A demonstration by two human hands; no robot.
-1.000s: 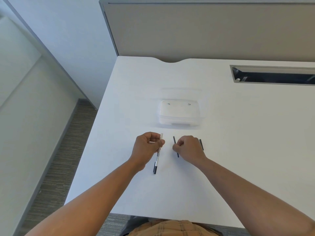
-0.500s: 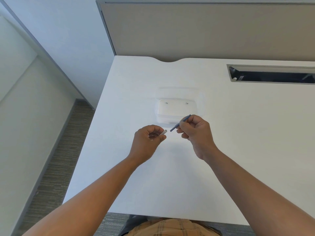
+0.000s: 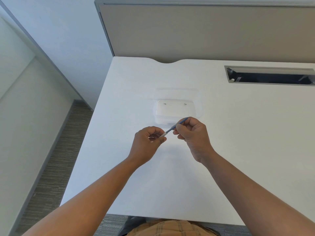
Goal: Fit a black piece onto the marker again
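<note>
My left hand [image 3: 148,144] grips a clear pen barrel [image 3: 162,135] above the white desk [image 3: 238,150]; only the barrel's white end shows past my fingers. My right hand [image 3: 193,135] pinches a thin blue-grey refill stick [image 3: 177,125] between thumb and fingers. The stick slants down to the left and its lower tip meets the white end of the barrel. Both hands hover just in front of a clear plastic box [image 3: 177,110].
The clear plastic box lies open on the desk, its lid folded back behind it. A cable slot [image 3: 271,77] is cut into the desk at the back right. A grey partition [image 3: 204,31] rises behind the desk. Carpeted floor [image 3: 56,150] lies beyond the left edge.
Both hands lifted off the desk with the pen barrel and the thin stick. The stick's tip has moved to the barrel's white end.
</note>
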